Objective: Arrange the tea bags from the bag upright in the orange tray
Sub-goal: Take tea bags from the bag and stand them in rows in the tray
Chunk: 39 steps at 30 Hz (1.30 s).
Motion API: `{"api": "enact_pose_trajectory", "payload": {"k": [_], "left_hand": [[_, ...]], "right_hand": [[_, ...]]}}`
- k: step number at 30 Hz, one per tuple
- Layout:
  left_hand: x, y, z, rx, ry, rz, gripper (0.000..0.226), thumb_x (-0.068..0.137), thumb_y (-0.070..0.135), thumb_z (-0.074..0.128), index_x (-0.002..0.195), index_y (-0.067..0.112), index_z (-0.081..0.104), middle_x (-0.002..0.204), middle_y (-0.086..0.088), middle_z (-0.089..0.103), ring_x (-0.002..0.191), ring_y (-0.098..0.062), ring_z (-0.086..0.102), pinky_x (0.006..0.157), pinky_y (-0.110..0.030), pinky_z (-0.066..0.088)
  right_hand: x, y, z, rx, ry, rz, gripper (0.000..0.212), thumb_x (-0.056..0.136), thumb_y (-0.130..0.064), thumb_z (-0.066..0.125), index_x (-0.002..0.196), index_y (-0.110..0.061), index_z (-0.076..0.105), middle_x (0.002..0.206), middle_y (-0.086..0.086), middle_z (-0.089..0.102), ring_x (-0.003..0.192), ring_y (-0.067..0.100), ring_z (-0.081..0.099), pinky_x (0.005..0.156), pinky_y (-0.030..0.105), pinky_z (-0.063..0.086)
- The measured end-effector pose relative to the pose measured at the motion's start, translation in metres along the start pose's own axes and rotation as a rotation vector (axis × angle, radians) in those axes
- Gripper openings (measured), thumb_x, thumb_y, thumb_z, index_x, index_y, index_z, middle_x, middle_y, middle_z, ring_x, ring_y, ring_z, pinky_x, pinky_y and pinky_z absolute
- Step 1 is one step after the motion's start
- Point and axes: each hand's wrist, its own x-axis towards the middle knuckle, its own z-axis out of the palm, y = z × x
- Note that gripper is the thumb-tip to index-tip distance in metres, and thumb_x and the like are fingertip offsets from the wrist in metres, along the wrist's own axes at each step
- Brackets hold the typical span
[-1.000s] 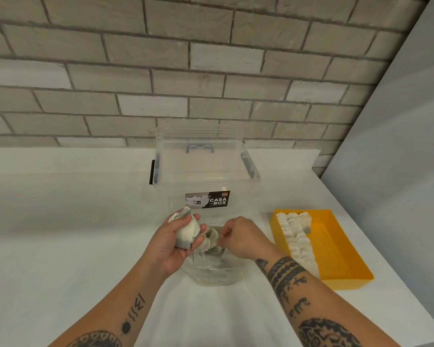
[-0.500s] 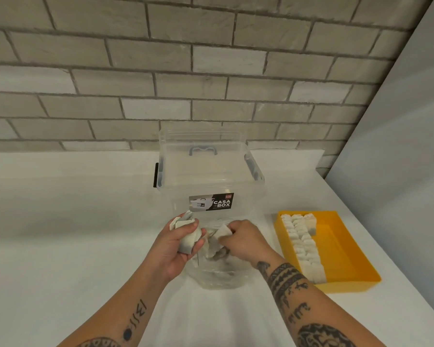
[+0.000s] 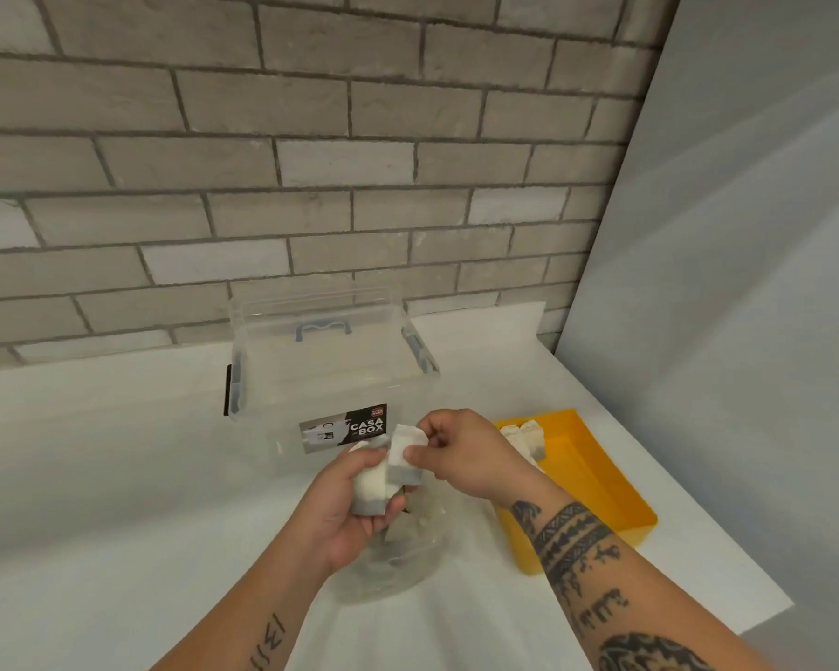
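My left hand (image 3: 345, 510) grips a small stack of white tea bags (image 3: 371, 486) above a clear plastic bag (image 3: 393, 569) that lies on the white table. My right hand (image 3: 466, 452) pinches one more tea bag (image 3: 405, 452) and holds it against the stack. More tea bags show dimly inside the clear bag. To the right lies the orange tray (image 3: 596, 481), with a row of upright tea bags (image 3: 524, 438) along its left side, partly hidden behind my right wrist.
A clear lidded storage box (image 3: 325, 375) labelled CASA BOX stands just behind my hands. A brick wall runs along the back and a pale panel closes the right side. The table's right edge lies just beyond the tray.
My right hand has lifted out of the clear bag with a tea bag and brought it up against the stack in my left hand. The view has tilted slightly.
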Motion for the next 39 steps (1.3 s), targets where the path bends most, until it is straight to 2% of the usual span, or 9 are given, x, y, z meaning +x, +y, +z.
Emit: {"api": "enact_pose_trajectory", "payload": {"k": [3, 9, 12, 14, 20, 27, 33, 36, 39], "left_hand": [[0.002, -0.005, 0.018, 0.075, -0.086, -0.015, 0.040, 0.085, 0.013, 0.070, 0.124, 0.011, 0.062, 0.095, -0.017, 0.073, 0.074, -0.028, 0.071, 0.053, -0.026, 0.057], [0.022, -0.015, 0.044, 0.175, -0.081, 0.038, 0.076, 0.065, 0.003, 0.081, 0.135, 0.003, 0.053, 0.097, -0.015, 0.070, 0.076, -0.023, 0.069, 0.051, -0.025, 0.053], [0.033, -0.018, 0.061, 0.154, -0.042, 0.083, 0.072, 0.062, -0.001, 0.078, 0.130, 0.005, 0.057, 0.096, -0.016, 0.071, 0.076, -0.023, 0.070, 0.049, -0.025, 0.051], [0.041, -0.021, 0.072, 0.132, -0.026, 0.114, 0.063, 0.066, -0.008, 0.078, 0.125, 0.007, 0.059, 0.096, -0.017, 0.070, 0.074, -0.023, 0.071, 0.047, -0.026, 0.051], [0.061, -0.035, 0.103, 0.116, 0.001, 0.173, 0.045, 0.076, -0.013, 0.073, 0.115, 0.007, 0.062, 0.095, -0.014, 0.070, 0.074, -0.021, 0.068, 0.049, -0.028, 0.051], [0.086, -0.055, 0.132, 0.137, 0.032, 0.203, 0.043, 0.076, -0.012, 0.074, 0.111, 0.009, 0.060, 0.093, -0.011, 0.071, 0.073, -0.018, 0.069, 0.051, -0.028, 0.051], [0.103, -0.074, 0.147, 0.114, 0.099, 0.278, 0.037, 0.075, -0.015, 0.072, 0.099, 0.010, 0.061, 0.090, -0.012, 0.067, 0.072, -0.026, 0.063, 0.049, -0.030, 0.046], [0.111, -0.084, 0.143, 0.207, 0.255, 0.344, 0.038, 0.072, -0.017, 0.073, 0.099, 0.009, 0.064, 0.088, -0.011, 0.067, 0.075, -0.026, 0.062, 0.052, -0.031, 0.047], [0.115, -0.094, 0.138, 0.256, 0.365, 0.374, 0.037, 0.072, -0.015, 0.074, 0.100, 0.007, 0.064, 0.085, -0.012, 0.065, 0.075, -0.024, 0.062, 0.054, -0.032, 0.049]], "right_hand": [[-0.001, 0.012, -0.007, -0.035, 0.082, 0.006, 0.014, 0.083, -0.028, 0.078, 0.078, -0.025, 0.065, 0.065, -0.011, 0.060, 0.050, -0.002, 0.048, 0.053, 0.016, 0.040], [0.002, 0.033, -0.028, 0.107, 0.127, 0.024, 0.014, 0.082, -0.031, 0.080, 0.086, -0.025, 0.068, 0.070, -0.006, 0.070, 0.062, 0.002, 0.061, 0.062, 0.022, 0.048], [0.001, 0.043, -0.044, 0.273, 0.114, 0.036, 0.022, 0.083, -0.031, 0.080, 0.100, -0.021, 0.070, 0.083, 0.001, 0.076, 0.074, 0.014, 0.070, 0.069, 0.031, 0.055], [0.001, 0.050, -0.055, 0.341, 0.097, 0.058, 0.025, 0.084, -0.029, 0.080, 0.104, -0.018, 0.070, 0.089, 0.004, 0.076, 0.072, 0.011, 0.068, 0.063, 0.025, 0.051], [0.000, 0.074, -0.087, 0.434, 0.089, 0.080, 0.006, 0.090, -0.017, 0.075, 0.087, -0.013, 0.070, 0.076, 0.000, 0.065, 0.067, 0.011, 0.057, 0.057, 0.022, 0.047], [0.007, 0.104, -0.116, 0.445, 0.069, 0.088, 0.006, 0.091, -0.018, 0.073, 0.093, -0.012, 0.072, 0.077, -0.005, 0.071, 0.066, 0.002, 0.062, 0.057, 0.016, 0.047], [0.022, 0.133, -0.151, 0.352, 0.187, 0.083, 0.011, 0.091, -0.020, 0.073, 0.082, -0.014, 0.069, 0.072, -0.003, 0.067, 0.068, 0.011, 0.061, 0.061, 0.028, 0.052], [0.031, 0.149, -0.171, 0.304, 0.284, 0.071, 0.014, 0.091, -0.026, 0.071, 0.080, -0.018, 0.066, 0.078, 0.001, 0.068, 0.071, 0.018, 0.061, 0.069, 0.041, 0.056], [0.037, 0.162, -0.176, 0.228, 0.304, 0.073, 0.016, 0.092, -0.028, 0.070, 0.078, -0.024, 0.063, 0.081, -0.003, 0.068, 0.079, 0.023, 0.067, 0.072, 0.042, 0.058]]}}
